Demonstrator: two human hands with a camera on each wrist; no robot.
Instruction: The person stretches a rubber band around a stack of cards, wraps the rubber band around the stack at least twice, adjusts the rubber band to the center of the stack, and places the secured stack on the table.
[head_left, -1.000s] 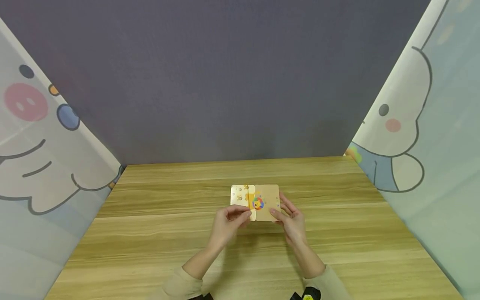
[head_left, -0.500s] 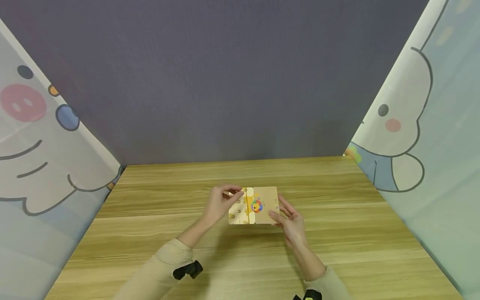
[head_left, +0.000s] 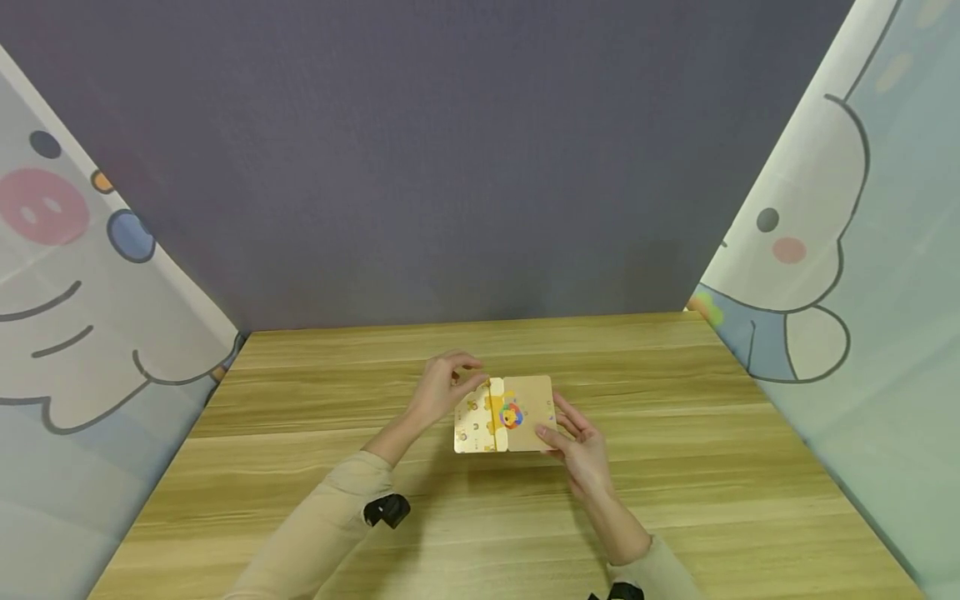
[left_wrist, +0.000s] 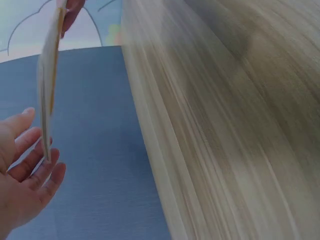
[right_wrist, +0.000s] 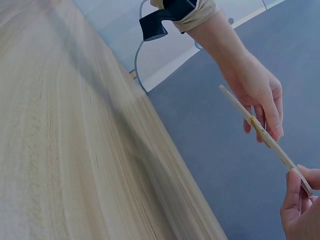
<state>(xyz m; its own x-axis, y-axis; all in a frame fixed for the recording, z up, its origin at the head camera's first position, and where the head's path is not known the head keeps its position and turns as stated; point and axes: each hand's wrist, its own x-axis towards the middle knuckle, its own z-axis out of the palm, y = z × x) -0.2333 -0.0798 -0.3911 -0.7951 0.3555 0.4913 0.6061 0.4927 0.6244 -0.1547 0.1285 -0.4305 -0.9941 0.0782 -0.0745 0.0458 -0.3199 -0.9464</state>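
Observation:
A small open notebook (head_left: 527, 400) is held above the table, nearly edge-on in both wrist views. Its right side is tan with a colourful lion; its left side is pale yellow with small figures. A yellow strip (head_left: 492, 417) runs down the left side near the fold. My right hand (head_left: 585, 454) grips the notebook's lower right edge, thumb on the near face, fingers behind. At the upper left edge is my left hand (head_left: 442, 392), thumb and forefinger apart beside the yellow strip. In the left wrist view, the left hand's fingers (left_wrist: 42, 175) lie loosely curved by the notebook's edge.
The wood-grain table (head_left: 300, 400) extends around the hands. Behind it rises a dark grey panel (head_left: 480, 167). Cartoon-printed curtains flank it, one on the left (head_left: 75, 333) and one on the right (head_left: 885, 333). Black straps circle both sleeves.
My left hand has moved from the notebook's lower edge up to its upper left edge, and its thumb and forefinger have parted. The notebook has shifted slightly left and down in my right hand.

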